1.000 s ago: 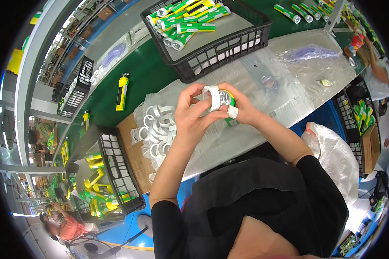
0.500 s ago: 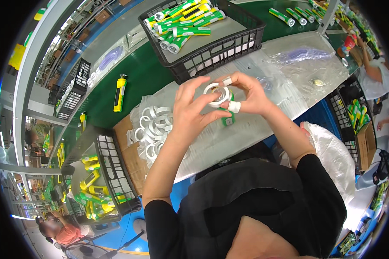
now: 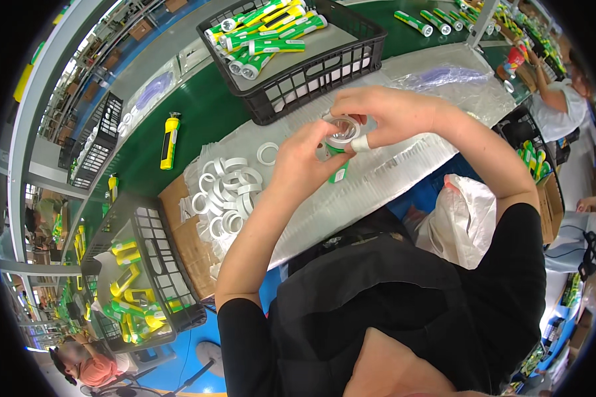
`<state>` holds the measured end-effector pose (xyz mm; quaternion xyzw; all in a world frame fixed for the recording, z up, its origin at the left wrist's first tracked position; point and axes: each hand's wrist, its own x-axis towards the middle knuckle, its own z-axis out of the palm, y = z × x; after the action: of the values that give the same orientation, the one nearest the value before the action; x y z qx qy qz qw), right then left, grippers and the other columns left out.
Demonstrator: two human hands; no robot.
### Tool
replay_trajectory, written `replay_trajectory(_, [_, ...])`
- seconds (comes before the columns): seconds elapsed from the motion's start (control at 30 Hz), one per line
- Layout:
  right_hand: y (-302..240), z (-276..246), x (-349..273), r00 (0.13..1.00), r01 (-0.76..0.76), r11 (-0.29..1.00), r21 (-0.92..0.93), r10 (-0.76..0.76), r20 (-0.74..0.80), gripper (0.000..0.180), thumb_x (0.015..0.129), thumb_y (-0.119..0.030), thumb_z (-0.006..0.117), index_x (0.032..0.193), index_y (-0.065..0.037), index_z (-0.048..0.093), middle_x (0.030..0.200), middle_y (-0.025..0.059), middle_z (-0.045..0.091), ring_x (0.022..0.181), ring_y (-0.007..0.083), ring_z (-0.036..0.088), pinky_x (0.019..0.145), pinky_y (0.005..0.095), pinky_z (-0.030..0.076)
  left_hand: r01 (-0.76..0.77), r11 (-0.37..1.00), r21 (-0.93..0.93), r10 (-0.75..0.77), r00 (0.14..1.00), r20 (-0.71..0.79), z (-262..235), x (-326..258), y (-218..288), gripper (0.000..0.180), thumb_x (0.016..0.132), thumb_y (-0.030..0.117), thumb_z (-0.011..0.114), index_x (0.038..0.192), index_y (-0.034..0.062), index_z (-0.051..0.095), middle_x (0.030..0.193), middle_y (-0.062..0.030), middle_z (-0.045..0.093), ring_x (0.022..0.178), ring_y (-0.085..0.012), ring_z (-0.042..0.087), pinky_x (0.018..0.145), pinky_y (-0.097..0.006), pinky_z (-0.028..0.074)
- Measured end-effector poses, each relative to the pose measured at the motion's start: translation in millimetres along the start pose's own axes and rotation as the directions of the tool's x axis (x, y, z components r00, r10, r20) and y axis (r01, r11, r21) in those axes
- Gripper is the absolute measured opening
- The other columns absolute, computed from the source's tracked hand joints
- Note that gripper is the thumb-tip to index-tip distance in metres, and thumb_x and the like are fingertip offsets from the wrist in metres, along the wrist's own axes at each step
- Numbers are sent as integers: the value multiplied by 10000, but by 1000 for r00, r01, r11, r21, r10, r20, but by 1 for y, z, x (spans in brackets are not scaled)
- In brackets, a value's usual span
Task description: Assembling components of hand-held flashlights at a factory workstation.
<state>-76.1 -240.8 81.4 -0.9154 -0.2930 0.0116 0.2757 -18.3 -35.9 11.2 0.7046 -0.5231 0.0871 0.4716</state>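
Over the near side of the work surface, both hands are closed around the head end of a green flashlight (image 3: pixel 338 175), whose clear lens (image 3: pixel 342 128) faces up. My left hand (image 3: pixel 302 157) grips it from the left, fingers and thumb around the head. My right hand (image 3: pixel 364 118) curls over the far right side, its fingers on the white ring (image 3: pixel 344 140) around the lens. White wrapping covers the right thumb tip. How fully the ring sits on the head cannot be seen. Left of my hands lies a pile of loose white rings (image 3: pixel 228 188), with a single ring (image 3: pixel 267 153) apart from it.
Beyond my hands a black crate (image 3: pixel 311 84) holds several green and yellow flashlights. Another crate of flashlights (image 3: pixel 169 248) stands at the left. A yellow flashlight (image 3: pixel 169 142) stands on the green belt. Plastic sheeting (image 3: pixel 453 78) lies at the right; a co-worker (image 3: pixel 556 96) is beyond it.
My right hand has turned, its wrist and elbow swinging outward and away from me, fingers now curled over the ring. The ring has tilted with the flashlight. The view has shifted slightly.
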Motion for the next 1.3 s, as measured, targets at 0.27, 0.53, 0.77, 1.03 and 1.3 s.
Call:
replay_trajectory(0.27, [-7,-7,6,995,-42,994,-100,51,84,372,657,-7,675,1010,-17,559,869,109,570,768,283,579,644,385,466,12,1000,-29,-11,998,60,1,-1,-4,375,704,100,826,1000,52,601,1001,-94,693,869,-240,677,728,-328,550])
replay_trajectory(0.53, [-9,-6,13,992,-98,986,-137,108,68,257,646,-108,727,824,-6,571,727,128,586,655,312,583,577,391,456,-45,998,-46,45,999,10,7,0,-10,394,670,125,827,989,95,597,857,-96,632,754,-292,627,626,-384,499])
replay_trajectory(0.77, [-14,11,17,867,-496,829,-258,455,-204,329,669,-230,755,807,14,584,681,150,616,620,332,604,569,415,468,35,998,-58,-36,999,-17,12,5,-12,387,675,140,829,991,115,607,792,-69,604,688,-236,610,592,-358,492])
replay_trajectory(1.03, [-2,8,9,991,-131,968,-216,125,-38,466,728,-403,745,897,7,600,789,158,627,718,345,612,628,426,476,-12,1000,-6,11,997,-74,14,2,-12,370,673,166,835,965,130,610,777,-64,589,669,-242,605,575,-361,488])
replay_trajectory(1.3, [21,3,8,982,89,990,-106,-105,-155,555,713,-550,700,762,-15,560,668,156,594,661,358,608,596,441,468,13,999,-40,-16,997,-69,13,6,-12,366,669,161,835,957,136,611,771,-63,589,666,-248,608,573,-370,487])
